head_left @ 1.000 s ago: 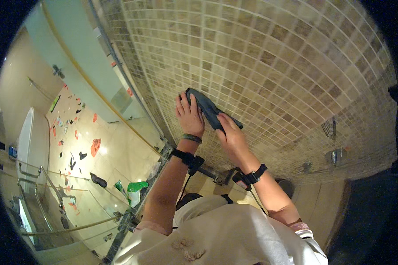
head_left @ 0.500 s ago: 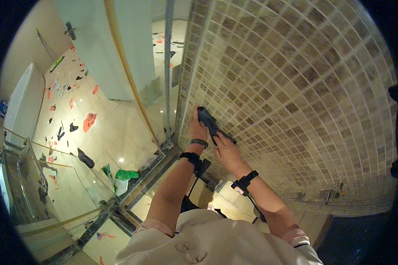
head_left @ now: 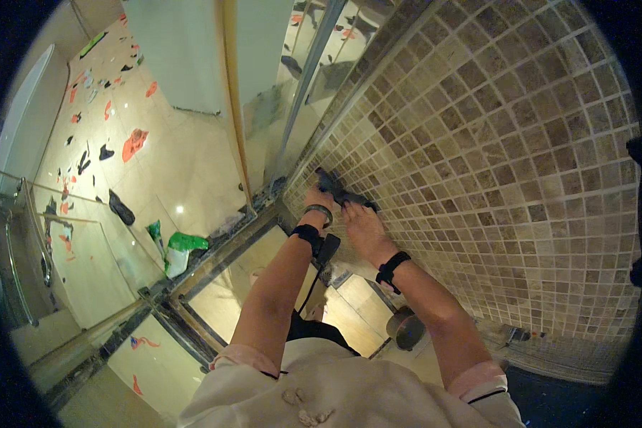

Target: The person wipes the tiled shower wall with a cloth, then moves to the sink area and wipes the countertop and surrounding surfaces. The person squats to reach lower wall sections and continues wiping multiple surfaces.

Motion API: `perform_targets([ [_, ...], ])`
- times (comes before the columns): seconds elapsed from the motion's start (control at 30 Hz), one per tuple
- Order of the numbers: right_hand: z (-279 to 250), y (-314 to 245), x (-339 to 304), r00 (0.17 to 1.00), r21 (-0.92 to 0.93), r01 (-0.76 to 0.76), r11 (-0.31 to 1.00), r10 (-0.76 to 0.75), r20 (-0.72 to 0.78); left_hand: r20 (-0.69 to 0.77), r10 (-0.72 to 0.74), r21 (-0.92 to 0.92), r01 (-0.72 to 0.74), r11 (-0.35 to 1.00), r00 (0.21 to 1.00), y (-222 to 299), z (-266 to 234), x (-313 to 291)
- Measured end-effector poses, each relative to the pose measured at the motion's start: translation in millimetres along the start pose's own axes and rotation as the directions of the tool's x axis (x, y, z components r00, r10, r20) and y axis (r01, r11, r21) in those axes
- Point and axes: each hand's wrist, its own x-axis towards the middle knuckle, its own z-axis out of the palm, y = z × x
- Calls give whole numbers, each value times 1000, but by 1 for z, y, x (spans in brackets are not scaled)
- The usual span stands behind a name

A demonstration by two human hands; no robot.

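A dark grey cloth (head_left: 351, 195), bunched and creased, lies against the brown mosaic-tile wall (head_left: 478, 143). My left hand (head_left: 319, 200) is closed on its left end, close to the wall's corner by the glass. Lower and to the right, my right hand (head_left: 366, 232) presses the cloth with fingers stretched along it; the fingertips are partly lost against the dark fabric. Black straps sit on both my wrists, with a small dark device on the left one.
At the left stands a glass panel with a wooden edge strip (head_left: 233, 107). Beyond it, red and black scraps and a green-and-white bag (head_left: 185, 244) lie on the pale floor near a white tub (head_left: 28, 118). A round metal container (head_left: 406, 328) stands below my right forearm.
My view has turned, so the wall and floor sit differently in the picture. Both hands stay on the cloth, which now lies flatter and more sideways.
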Motion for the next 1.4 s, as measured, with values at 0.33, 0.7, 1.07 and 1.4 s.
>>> perform_targets([
  [0.33, 122, -20, -105, 934, 378, -36, 925, 166, -318, 260, -157, -599, 287, 747, 953, -99, 69, -83],
  [0.7, 92, -20, -223, 790, 624, -107, 774, 447, -419, -225, 420, -380, -477, 793, 879, -7, 38, -213],
  [1.07, 94, -49, -197, 524, 658, -386, 647, 741, -421, 0, 856, -184, -841, 508, 517, 2, 14, -173],
  [1.4, 101, -63, -164, 300, 647, -520, 558, 828, -473, 37, 890, -2, -891, 454, 454, -8, 30, -146],
])
